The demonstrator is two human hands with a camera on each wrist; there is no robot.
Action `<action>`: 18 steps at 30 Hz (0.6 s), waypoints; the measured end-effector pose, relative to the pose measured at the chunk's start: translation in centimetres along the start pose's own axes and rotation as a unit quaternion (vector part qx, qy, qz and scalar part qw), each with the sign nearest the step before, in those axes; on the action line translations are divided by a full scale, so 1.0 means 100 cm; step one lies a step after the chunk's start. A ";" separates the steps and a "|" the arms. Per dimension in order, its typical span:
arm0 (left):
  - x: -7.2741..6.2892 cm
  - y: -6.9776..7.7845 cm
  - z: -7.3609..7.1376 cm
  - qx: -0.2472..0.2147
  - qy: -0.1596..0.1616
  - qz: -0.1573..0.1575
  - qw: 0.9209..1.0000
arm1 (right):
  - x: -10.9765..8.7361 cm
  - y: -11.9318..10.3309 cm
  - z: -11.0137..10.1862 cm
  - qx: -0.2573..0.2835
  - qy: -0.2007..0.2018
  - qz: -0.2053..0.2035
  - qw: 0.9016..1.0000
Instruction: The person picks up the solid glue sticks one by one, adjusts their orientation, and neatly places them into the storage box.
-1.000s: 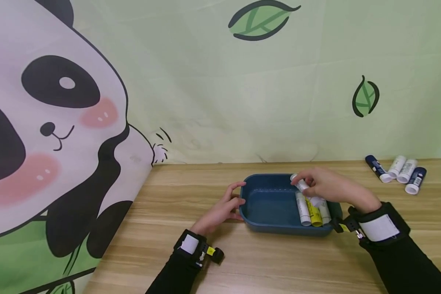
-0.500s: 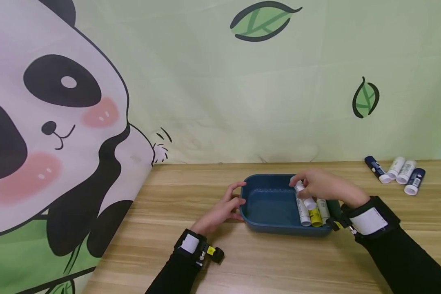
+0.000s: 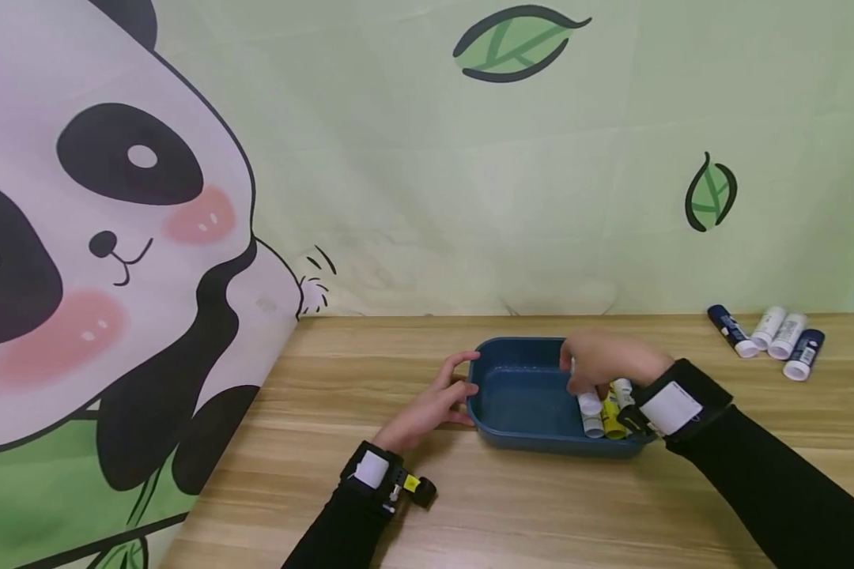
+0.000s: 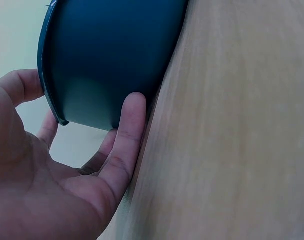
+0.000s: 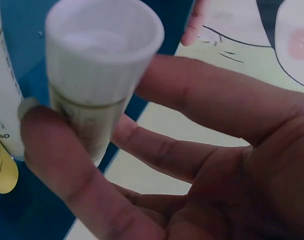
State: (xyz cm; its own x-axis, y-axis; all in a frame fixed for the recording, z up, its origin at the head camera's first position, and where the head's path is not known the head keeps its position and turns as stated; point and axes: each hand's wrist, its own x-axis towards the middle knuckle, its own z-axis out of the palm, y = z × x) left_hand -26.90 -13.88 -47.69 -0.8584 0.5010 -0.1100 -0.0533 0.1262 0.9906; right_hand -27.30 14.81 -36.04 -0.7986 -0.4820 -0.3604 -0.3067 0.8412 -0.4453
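Note:
A blue plastic bin [image 3: 523, 447] stands on the wooden table. My left hand [image 3: 430, 407] holds its left end, one finger over the rim and another digit against the outer wall [image 4: 87, 97]. Inside the bin's right part, my right hand [image 3: 608, 363] pinches a white glue stick [image 5: 104, 55] between thumb and fingers; its hollow cap end faces the wrist camera. Beneath it lie a white glue stick [image 3: 593, 427], a yellow glue stick [image 3: 614, 423] and another white one [image 3: 622, 389], side by side. My hand partly covers them.
At the table's back right lie two white glue sticks [image 3: 787, 336] and two dark blue ones [image 3: 804, 356], in a loose row. A light green cloth [image 3: 398, 197] printed with a panda and leaves hangs behind the table.
My right hand has moved slightly lower and toward me with the white glue stick, bringing it down onto the others in the bin. The left hand stays at the bin's end.

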 end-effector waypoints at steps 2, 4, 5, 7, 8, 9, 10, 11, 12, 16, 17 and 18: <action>0.000 0.000 0.000 0.001 0.001 -0.001 1.000 | 0.002 -0.003 0.000 -0.004 -0.007 0.012 1.000; 0.000 0.001 0.000 0.003 0.001 0.000 1.000 | 0.004 -0.005 0.001 -0.015 -0.015 0.026 0.999; 0.000 0.001 0.000 0.003 0.001 0.001 1.000 | 0.006 -0.006 0.001 -0.022 -0.018 0.032 0.999; -0.001 0.001 0.000 0.003 0.000 0.002 1.000 | 0.009 -0.008 0.002 -0.041 -0.026 0.042 0.998; -0.001 0.001 0.000 0.002 -0.002 0.003 1.000 | 0.011 -0.009 0.003 -0.052 -0.029 0.045 0.997; -0.001 0.000 0.000 0.003 -0.002 0.003 1.000 | 0.013 -0.010 0.004 -0.064 -0.032 0.048 0.996; -0.001 0.000 0.000 0.003 -0.003 0.003 1.000 | 0.015 -0.011 0.005 -0.074 -0.035 0.052 0.995; -0.001 0.000 0.000 0.003 -0.004 0.003 1.000 | 0.016 -0.012 0.006 -0.083 -0.037 0.053 0.994; -0.001 0.000 0.000 0.004 -0.004 0.002 1.000 | 0.018 -0.013 0.007 -0.093 -0.039 0.055 0.993; 0.000 0.000 0.000 0.005 -0.005 0.001 1.000 | 0.022 -0.016 0.010 -0.120 -0.041 0.066 0.990; 0.000 0.000 0.000 0.005 -0.004 0.001 1.000 | 0.023 -0.017 0.011 -0.123 -0.042 0.068 0.989; 0.000 0.000 0.000 0.005 -0.004 0.001 1.000 | 0.024 -0.018 0.011 -0.124 -0.043 0.072 0.989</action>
State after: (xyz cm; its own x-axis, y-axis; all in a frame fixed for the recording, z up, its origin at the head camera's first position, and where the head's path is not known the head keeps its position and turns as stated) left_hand -26.90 -13.95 -47.71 -0.8542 0.5083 -0.1091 -0.0469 0.1336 0.9899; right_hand -28.08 11.89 -37.03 -0.8001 -0.3622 -0.4782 -0.3183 0.9320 -0.1734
